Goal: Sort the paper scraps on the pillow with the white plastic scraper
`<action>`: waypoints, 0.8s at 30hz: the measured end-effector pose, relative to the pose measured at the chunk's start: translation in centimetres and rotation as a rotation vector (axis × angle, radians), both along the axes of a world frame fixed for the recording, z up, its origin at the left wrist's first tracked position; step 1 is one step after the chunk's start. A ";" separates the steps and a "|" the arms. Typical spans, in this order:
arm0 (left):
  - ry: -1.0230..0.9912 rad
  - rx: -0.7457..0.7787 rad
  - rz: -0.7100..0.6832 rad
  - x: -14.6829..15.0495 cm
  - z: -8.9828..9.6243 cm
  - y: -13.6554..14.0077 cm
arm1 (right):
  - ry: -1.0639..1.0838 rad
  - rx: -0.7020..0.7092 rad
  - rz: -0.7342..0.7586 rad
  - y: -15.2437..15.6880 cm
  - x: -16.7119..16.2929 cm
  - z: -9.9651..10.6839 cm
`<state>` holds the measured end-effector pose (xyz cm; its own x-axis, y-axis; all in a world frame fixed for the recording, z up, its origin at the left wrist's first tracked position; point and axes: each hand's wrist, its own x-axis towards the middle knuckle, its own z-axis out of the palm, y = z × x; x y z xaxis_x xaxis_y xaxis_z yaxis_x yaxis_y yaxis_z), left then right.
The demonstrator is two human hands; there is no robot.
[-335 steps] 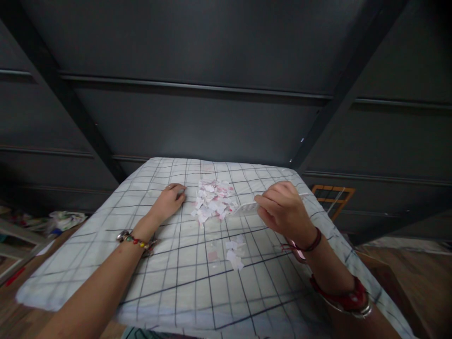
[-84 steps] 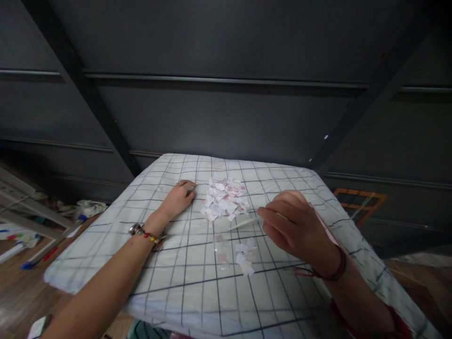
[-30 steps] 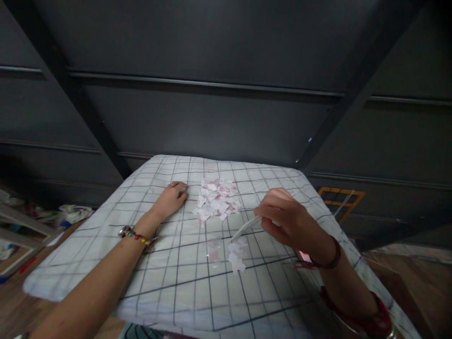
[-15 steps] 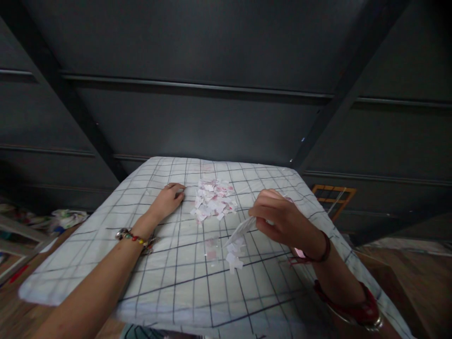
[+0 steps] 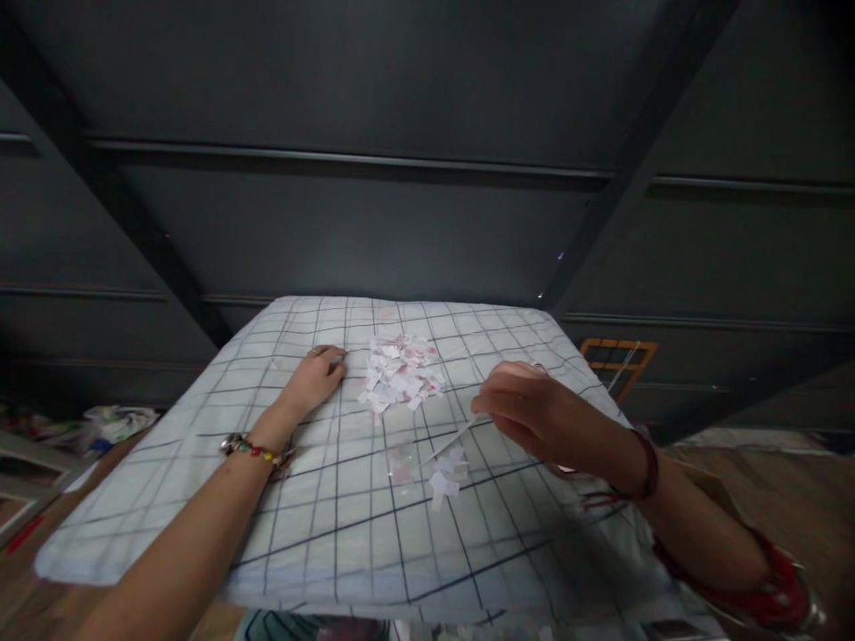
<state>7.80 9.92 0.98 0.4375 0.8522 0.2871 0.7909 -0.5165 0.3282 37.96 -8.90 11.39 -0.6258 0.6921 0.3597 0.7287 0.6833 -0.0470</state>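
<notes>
My left hand (image 5: 321, 376) rests on the checked cloth, left of a heap of small white and pinkish paper scraps (image 5: 401, 374). Its fingers are loosely bent and nothing shows in them. My right hand (image 5: 525, 405) is raised a little above the cloth, fingers pinched around a thin white stick (image 5: 449, 442). The stick slants down to the left, its tip between a small clear plastic piece (image 5: 402, 465) and a smaller group of paper scraps (image 5: 446, 481). Whether the tip touches anything I cannot tell.
A white cloth with dark grid lines (image 5: 321, 499) covers the table. Behind it stands a dark panelled wall (image 5: 374, 231). An orange wooden frame (image 5: 618, 365) leans at the right. On the left are a pale rack (image 5: 40, 472) and a crumpled bag (image 5: 120, 421).
The stick, blurred into several streaks before, now shows as one thin line. My right forearm has swung outward to the right. My left hand stays on the cloth. The view has shifted slightly.
</notes>
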 end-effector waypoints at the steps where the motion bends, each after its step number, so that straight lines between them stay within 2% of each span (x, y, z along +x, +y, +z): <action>1: 0.003 0.000 -0.003 0.0 0.0 0.0 | -0.023 -0.023 0.020 0.0 0.3 0.2; 7: 0.001 0.003 0.011 0.1 -0.1 0.0 | -0.125 -0.158 0.070 0.8 2.1 1.0; 18: 0.025 -0.001 0.020 0.0 0.0 0.2 | -0.143 -0.119 0.050 0.9 3.0 0.1; 24: 0.022 0.011 0.009 0.1 0.1 0.2 | -0.154 -0.026 0.091 0.4 3.7 -0.2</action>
<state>7.85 10.15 1.06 0.4363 0.8528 0.2870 0.8023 -0.5131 0.3050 41.63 -8.50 11.19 -0.7329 0.6375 0.2375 0.6634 0.7470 0.0420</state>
